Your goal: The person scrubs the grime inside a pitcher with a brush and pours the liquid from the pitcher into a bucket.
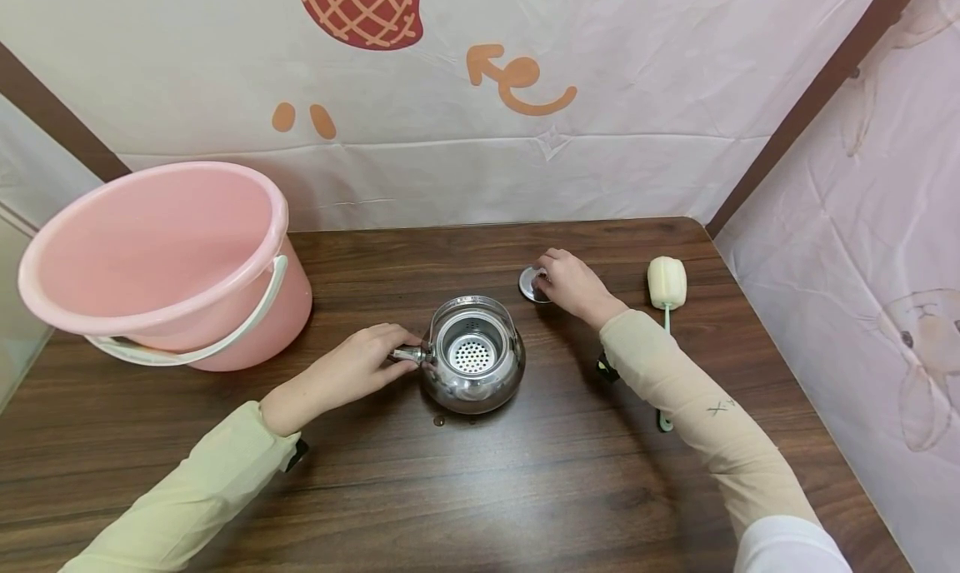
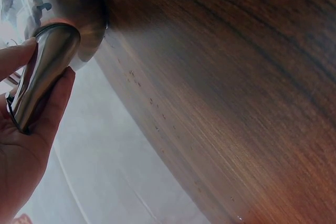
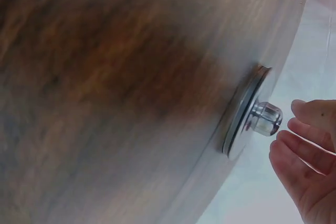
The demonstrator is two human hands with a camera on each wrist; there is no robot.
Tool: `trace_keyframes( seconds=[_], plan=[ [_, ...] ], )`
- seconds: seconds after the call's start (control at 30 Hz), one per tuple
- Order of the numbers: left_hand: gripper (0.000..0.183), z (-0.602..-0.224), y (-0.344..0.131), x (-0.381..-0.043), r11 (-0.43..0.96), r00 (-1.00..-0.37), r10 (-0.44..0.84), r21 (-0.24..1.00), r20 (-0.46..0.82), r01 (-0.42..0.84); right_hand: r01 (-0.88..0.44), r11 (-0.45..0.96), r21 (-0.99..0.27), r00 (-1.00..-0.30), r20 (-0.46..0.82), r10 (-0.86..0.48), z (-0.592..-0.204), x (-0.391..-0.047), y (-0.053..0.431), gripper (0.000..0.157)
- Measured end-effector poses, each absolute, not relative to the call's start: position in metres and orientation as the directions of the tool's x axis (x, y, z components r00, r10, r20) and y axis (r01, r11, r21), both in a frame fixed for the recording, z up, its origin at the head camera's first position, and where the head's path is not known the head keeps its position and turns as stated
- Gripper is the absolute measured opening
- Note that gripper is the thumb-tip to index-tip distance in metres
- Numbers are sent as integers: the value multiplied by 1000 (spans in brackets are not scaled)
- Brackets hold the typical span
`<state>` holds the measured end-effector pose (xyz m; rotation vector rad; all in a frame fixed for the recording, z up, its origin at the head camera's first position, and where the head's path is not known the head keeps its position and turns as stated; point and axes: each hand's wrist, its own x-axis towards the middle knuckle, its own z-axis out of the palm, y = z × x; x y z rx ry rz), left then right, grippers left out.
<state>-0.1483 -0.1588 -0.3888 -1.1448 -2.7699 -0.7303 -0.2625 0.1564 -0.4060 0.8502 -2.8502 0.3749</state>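
Over to the far right of the metal teapot (image 1: pixel 483 394), right up at the small round lid (image 1: pixel 527 288) with the right hand (image 1: pixel 576 286). Look at those fingers: bent, parted and loose around the knob (image 3: pixel 268 120), not pinching, with a slim gap on the thumb side; at the other fingertips, hard to tell whether touching or just short. And note the lie of the lid: flat on the wooden table (image 1: pixel 525 506), well apart from the teapot, just left of and beneath the fingertips. Standing straight up along the knob's axis, set between thumb and fingers. Much nearer with the right hand than the left, no contest.

Across to the left hand (image 1: pixel 363 363): clasping the teapot's short metal stem (image 1: pixel 408 355) between thumb and fingers. Pointing left along the stem's long axis, from the pot's side toward the palm. As for the teapot, upright mid-table, uncovered, with a perforated strainer (image 1: pixel 472 355) on show inside. Out to the left, a big pink bucket (image 1: pixel 296 306); out to the right, past the lid, a pale sponge brush (image 1: pixel 666 283), partly hidden behind the sleeve.
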Motion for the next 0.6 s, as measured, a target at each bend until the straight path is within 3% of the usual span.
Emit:
trace_keyframes(
  seconds=[0.6],
  plan=[
    [21, -390, -159, -149, 624, -731, 644, 397, 226, 673, -579, 795, -181, -810, 246, -533, -386, -256, 159, 23]
  ],
)
